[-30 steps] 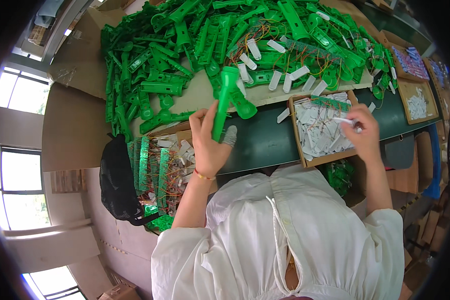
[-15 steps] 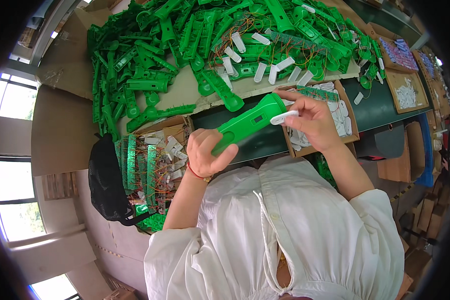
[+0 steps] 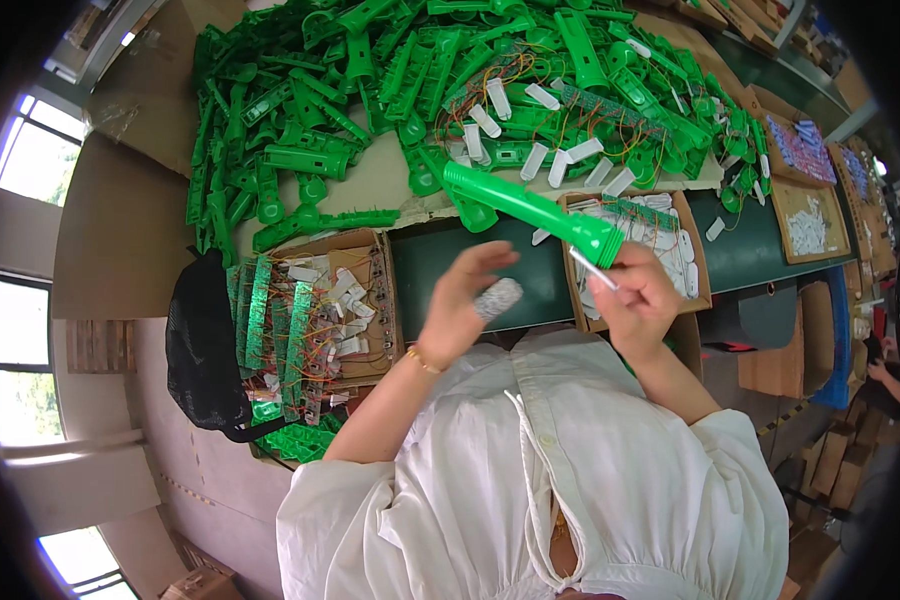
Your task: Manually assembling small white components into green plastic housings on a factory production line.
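Observation:
My right hand (image 3: 642, 295) grips a green plastic flashlight shell (image 3: 530, 207) near its wide ribbed end, and the narrow end points up and to the left. A thin white oblong plastic piece (image 3: 592, 268), seen edge-on, is held in the same fingers beside the wide end. To the left, my left hand (image 3: 457, 305) is off the shell with its fingers apart and holds nothing. A greyish-white wrap (image 3: 498, 298) covers its thumb. Beyond the hands lies a heap of green flashlight half-shells (image 3: 315, 160), with white pieces (image 3: 534, 160) wired to green circuit boards among them.
A cardboard box (image 3: 395, 300) of wired circuit boards and white pieces stands left. Another box (image 3: 705, 270) of white pieces is behind my right hand. A black mesh bag (image 3: 205, 350) hangs at the left. Trays (image 3: 820, 255) line the right side, where another person's arm (image 3: 888, 380) shows.
My left hand has let go of the flashlight shell and opened. The shell, still in my right hand, has swung so its narrow end points away; the white piece has turned edge-on.

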Available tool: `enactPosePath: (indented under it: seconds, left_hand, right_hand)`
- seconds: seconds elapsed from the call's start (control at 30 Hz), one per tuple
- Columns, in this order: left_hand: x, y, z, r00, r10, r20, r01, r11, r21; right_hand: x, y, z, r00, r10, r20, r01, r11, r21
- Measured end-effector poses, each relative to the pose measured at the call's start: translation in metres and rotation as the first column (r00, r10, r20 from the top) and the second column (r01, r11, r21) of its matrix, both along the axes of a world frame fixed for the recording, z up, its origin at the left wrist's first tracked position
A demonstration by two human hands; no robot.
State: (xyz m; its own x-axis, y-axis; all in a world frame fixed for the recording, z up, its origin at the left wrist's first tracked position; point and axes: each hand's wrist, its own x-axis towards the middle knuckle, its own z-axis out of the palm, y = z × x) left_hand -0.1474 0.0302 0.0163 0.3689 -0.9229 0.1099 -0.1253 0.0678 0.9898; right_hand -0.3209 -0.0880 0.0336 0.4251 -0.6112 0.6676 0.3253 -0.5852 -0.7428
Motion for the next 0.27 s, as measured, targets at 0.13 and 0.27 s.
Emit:
enactPosePath:
  seconds: [0.13,0.27]
  left_hand:
    - [-0.036,-0.028,0.022,0.744,-0.121,-0.657,0.045,0.99,-0.131]
    - [-0.043,-0.037,0.024,0.87,-0.185,-0.457,0.083,0.969,-0.233]
  right_hand:
    - [0.003,0.013,-0.014,0.996,0.003,-0.09,-0.029,0.956,-0.291]
    - [0.001,0.014,-0.02,0.978,0.04,-0.206,-0.086,0.971,-0.221]
